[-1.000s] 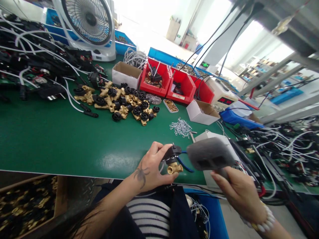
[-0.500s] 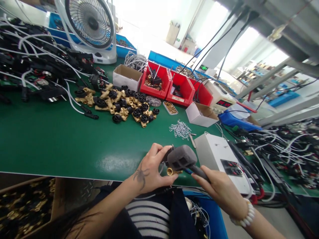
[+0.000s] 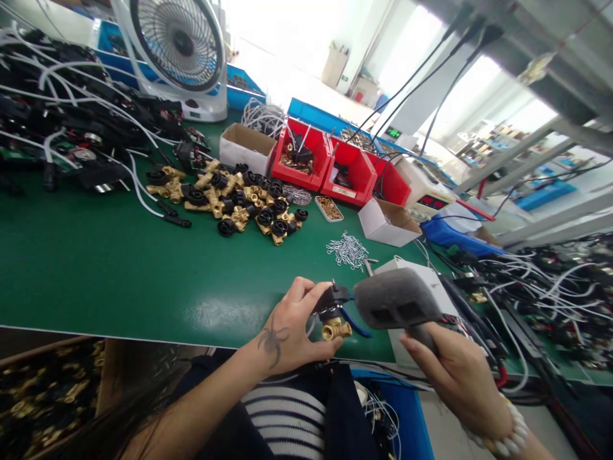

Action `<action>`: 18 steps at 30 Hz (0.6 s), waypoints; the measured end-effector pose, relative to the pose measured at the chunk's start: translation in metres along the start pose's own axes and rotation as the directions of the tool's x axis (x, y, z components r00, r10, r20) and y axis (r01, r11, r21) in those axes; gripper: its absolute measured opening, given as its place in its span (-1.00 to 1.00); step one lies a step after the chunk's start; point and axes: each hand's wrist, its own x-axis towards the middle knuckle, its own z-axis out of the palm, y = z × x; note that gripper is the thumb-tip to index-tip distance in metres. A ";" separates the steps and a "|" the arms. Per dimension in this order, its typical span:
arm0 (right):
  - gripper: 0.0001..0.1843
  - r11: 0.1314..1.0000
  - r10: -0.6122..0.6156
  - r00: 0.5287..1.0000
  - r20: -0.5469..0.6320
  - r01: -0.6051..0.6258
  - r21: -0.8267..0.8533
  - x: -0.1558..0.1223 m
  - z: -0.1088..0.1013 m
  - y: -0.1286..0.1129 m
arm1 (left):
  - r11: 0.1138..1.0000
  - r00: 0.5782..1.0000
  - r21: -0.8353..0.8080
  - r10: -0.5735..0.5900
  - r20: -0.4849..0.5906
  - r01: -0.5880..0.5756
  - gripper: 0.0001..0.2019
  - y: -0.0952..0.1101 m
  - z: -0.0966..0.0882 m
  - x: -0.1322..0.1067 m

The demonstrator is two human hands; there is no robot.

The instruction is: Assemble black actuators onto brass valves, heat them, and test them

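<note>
My left hand (image 3: 297,322) grips a brass valve with a black plastic top (image 3: 336,327) at the table's front edge. A thin metal pin sticks up from the black top, and a blue wire runs beside it. My right hand (image 3: 457,370) is closed round the handle of a grey mallet (image 3: 397,299). The mallet's head is raised to the right of the valve, apart from it. Beyond the hands lies a pile of silvery cotter pins (image 3: 347,250), with a small metal tool (image 3: 368,267) beside it.
Brass valves with black caps (image 3: 239,201) are heaped at mid-table. Behind stand red bins (image 3: 301,172), a white carton (image 3: 387,227) and a fan (image 3: 179,51). A grey control box (image 3: 402,345) stands right. Wired black assemblies (image 3: 86,128) crowd the left.
The mallet has moved right, away from the valve, together with my right hand. The valve, earlier partly covered by the mallet, now shows. My left hand stays about where it was.
</note>
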 end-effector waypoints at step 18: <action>-0.45 0.477 0.330 0.851 0.408 -0.523 0.707 0.019 0.049 -0.017 | 0.993 0.983 0.117 0.056 -0.176 -0.035 -0.51 0.002 0.021 -0.013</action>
